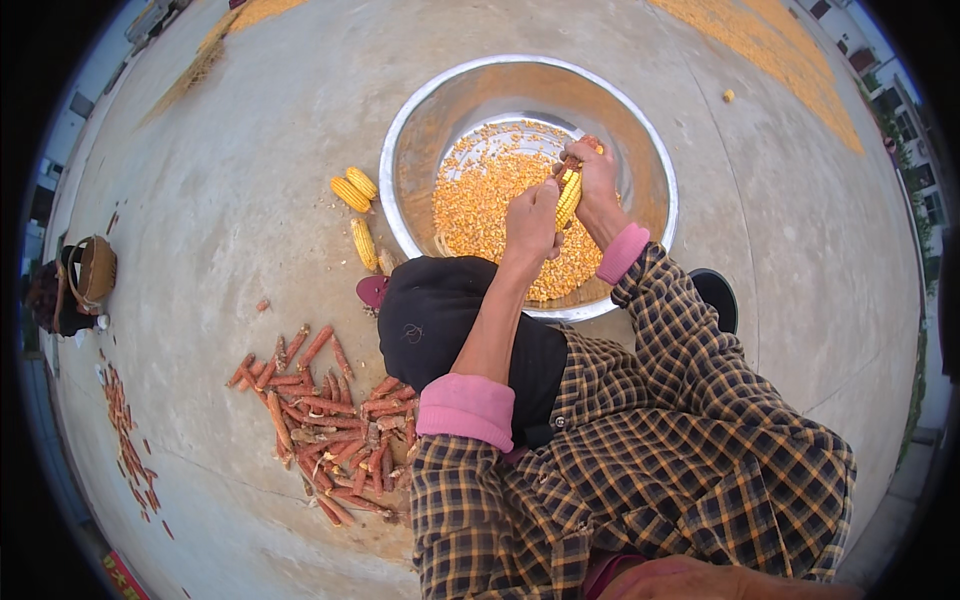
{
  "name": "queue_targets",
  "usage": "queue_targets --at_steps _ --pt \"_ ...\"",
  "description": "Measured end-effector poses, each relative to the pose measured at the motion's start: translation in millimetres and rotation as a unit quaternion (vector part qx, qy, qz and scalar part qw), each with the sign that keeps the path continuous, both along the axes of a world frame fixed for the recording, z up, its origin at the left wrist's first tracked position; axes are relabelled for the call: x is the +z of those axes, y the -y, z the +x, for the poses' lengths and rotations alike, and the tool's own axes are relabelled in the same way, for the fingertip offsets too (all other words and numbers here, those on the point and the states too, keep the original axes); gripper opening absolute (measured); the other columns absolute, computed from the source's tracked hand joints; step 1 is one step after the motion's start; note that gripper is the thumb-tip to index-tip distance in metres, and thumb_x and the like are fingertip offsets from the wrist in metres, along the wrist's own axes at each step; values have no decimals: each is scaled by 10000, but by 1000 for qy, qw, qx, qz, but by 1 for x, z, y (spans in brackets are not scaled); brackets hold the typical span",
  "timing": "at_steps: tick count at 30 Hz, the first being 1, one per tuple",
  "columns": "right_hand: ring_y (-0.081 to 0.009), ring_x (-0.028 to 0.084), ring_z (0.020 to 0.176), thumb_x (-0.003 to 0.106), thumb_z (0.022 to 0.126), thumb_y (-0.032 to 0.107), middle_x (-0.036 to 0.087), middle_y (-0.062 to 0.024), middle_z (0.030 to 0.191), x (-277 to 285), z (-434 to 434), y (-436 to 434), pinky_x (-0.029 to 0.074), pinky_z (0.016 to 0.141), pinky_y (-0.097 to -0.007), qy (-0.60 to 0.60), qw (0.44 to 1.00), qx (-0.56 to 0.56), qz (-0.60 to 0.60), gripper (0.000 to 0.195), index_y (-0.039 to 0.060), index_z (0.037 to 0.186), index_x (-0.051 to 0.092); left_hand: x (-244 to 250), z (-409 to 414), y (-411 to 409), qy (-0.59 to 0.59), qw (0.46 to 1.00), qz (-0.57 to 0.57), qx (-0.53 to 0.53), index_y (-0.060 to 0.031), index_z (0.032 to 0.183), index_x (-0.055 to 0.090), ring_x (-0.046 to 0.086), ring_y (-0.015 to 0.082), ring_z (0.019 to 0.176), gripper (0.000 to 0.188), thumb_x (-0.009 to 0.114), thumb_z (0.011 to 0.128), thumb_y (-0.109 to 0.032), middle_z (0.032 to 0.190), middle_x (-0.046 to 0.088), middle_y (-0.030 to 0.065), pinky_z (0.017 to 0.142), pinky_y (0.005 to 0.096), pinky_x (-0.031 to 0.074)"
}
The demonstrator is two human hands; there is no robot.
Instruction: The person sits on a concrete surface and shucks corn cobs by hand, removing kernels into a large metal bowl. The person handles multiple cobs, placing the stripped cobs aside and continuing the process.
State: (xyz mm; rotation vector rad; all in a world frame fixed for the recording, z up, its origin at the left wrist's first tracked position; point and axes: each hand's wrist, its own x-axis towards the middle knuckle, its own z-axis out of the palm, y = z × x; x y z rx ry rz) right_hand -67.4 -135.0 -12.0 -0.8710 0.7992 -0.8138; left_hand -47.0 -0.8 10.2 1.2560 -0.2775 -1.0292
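Note:
My left hand (533, 219) and my right hand (596, 176) are both closed on a partly shelled ear of corn (569, 196) above a wide metal basin (409, 161). The ear is tilted, with yellow kernels along its lower part and reddish bare cob near its upper end. A reddish cob piece also shows at the right hand's fingers; whether it is separate from the ear I cannot tell. Loose corn kernels (480, 191) cover much of the basin's bottom. Several yellow ears of corn (363, 244) lie on the concrete just left of the basin.
A heap of bare red corncobs (330, 427) lies at lower left, and more cobs (129, 442) are scattered farther left. A wicker basket (97, 271) stands at the far left. Kernels are spread (780, 56) at upper right. A straw broom (196, 67) lies at upper left.

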Motion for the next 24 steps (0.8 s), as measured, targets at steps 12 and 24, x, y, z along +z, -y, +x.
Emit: queue_targets --at_steps 12,24 --pt "-157 546 571 625 804 39 535 -94 852 14 0 -13 472 477 -289 -7 994 10 -107 440 30 1194 422 2 7 4 -60 997 48 -3 -7 992 584 549 147 464 441 370 997 -393 684 607 92 363 274 412" --pt "-147 538 607 608 848 92 548 -68 835 20 4 -22 469 535 -287 -12 987 41 -155 370 65 1183 455 0 11 7 -46 997 44 43 15 881 594 586 185 510 493 387 1007 -415 708 605 88 396 307 457"
